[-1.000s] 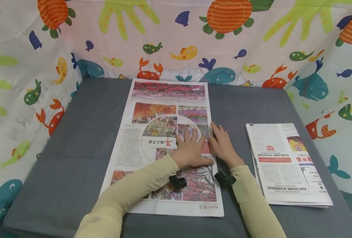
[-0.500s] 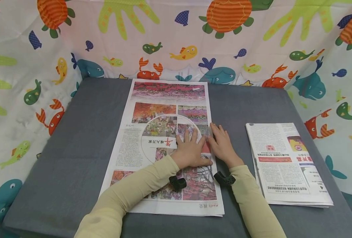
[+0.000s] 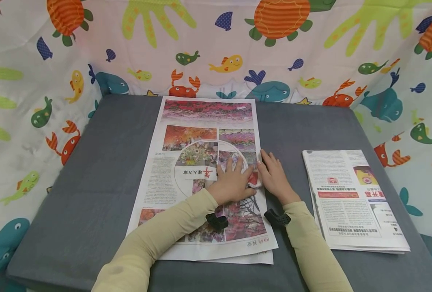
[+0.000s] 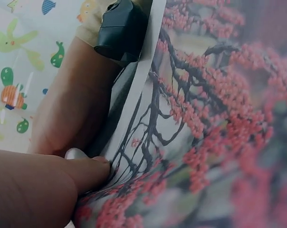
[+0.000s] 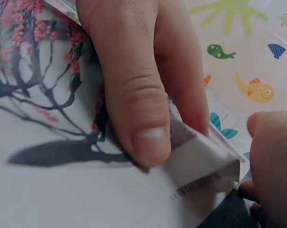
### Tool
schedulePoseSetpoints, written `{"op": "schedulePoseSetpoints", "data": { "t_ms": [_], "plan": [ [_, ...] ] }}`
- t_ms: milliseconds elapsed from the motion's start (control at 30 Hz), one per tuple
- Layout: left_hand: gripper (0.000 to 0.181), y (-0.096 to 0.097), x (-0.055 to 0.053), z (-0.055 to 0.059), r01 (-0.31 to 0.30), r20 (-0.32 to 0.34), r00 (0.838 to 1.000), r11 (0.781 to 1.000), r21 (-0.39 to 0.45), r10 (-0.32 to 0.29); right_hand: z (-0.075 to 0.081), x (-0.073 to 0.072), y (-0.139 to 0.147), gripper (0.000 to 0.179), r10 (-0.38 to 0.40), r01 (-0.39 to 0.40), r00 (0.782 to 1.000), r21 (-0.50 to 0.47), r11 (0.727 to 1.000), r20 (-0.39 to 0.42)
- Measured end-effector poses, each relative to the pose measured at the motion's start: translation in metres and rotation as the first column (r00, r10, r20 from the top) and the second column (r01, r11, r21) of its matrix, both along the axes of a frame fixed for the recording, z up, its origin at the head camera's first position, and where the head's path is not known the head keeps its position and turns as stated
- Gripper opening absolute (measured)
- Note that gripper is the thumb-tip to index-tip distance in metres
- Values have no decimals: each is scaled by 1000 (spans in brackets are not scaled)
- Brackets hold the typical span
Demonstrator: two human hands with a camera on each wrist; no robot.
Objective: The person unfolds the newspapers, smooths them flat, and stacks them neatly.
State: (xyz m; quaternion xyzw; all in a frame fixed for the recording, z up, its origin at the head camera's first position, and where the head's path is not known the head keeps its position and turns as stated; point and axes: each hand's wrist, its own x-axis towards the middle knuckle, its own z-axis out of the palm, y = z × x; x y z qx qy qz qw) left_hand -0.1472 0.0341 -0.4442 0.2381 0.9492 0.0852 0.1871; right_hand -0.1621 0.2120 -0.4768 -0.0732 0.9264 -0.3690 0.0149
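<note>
A large folded newspaper (image 3: 157,184) lies lengthwise on the grey table, its colour photos facing up. Over its right half spreads my left hand (image 3: 230,184), fingers apart. Between that thumb and index finger the top page is pinched into a raised buckle, also visible in the right wrist view beside the left thumb (image 5: 150,137). Just outside the paper's right edge rests my right hand (image 3: 276,178), its fingers fairly straight and close to the buckled edge. At the lower right, the top page sits askew over the sheet (image 3: 261,258) beneath it.
A smaller stack of folded newspapers (image 3: 351,215) lies on the right side of the grey table (image 3: 99,170). A curtain (image 3: 157,73) printed with sea animals borders the back and both sides. Each wrist wears a black band.
My left thumb has drawn in toward the index finger, buckling the page's right edge. The top page's lower right corner has shifted up and right, exposing the sheet below. The right hand stays nearly still.
</note>
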Motion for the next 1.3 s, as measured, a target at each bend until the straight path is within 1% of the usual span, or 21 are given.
{"op": "schedulePoseSetpoints", "data": {
  "t_ms": [133,233,300,367,433,533,600,667,733,767,833,933,1067,1133,1200,1300],
  "plan": [
    [70,-3,-3,1,-3,17,1000,999,54,2,3,1,-1,56,-18,18,1000,-25,1000,-2],
    [60,-7,-4,3,-6,34,999,993,119,2,3,2,-1,55,-24,23,1000,-38,999,-17],
    [55,-11,-5,5,-6,38,999,986,166,0,4,3,0,55,-29,28,999,-49,998,-29],
    [51,-15,-6,6,-9,43,999,974,227,0,4,3,1,55,-38,35,999,-64,997,-36],
    [49,-19,-6,6,-17,43,999,956,293,5,4,4,1,55,-45,43,998,-82,996,-33],
    [48,-25,-6,5,-33,52,999,911,412,12,5,5,2,54,-58,55,998,-99,994,-22],
    [46,-27,-6,5,-23,38,999,879,477,5,4,5,2,53,-61,58,998,-93,994,-27],
    [41,-29,-5,6,11,6,1000,851,525,-17,3,5,2,51,-42,39,998,-54,998,-50],
    [35,-31,-4,6,50,-39,999,835,548,-34,0,5,2,52,-12,13,998,17,1000,-69],
    [32,-31,-3,7,66,-58,997,830,554,-40,-1,4,2,53,10,-5,997,67,998,-80],
    [29,-32,-1,7,86,-82,995,821,564,-48,-4,4,2,57,53,-37,994,166,985,-97],
    [29,-33,2,9,90,-89,995,813,576,-47,-6,6,0,66,86,-55,991,272,961,-105],
    [36,-36,5,11,98,-97,994,792,603,-49,-3,10,-6,71,101,-63,991,351,934,-91],
    [39,-38,6,12,106,-107,993,776,622,-49,-1,13,-11,70,116,-81,991,385,919,-68],
    [41,-40,6,14,119,-123,991,758,642,-52,2,16,-17,64,147,-108,987,420,901,-60],
    [43,-44,6,17,139,-140,988,726,673,-59,6,22,-26,58,222,-179,973,418,891,-58]
  ]
}}
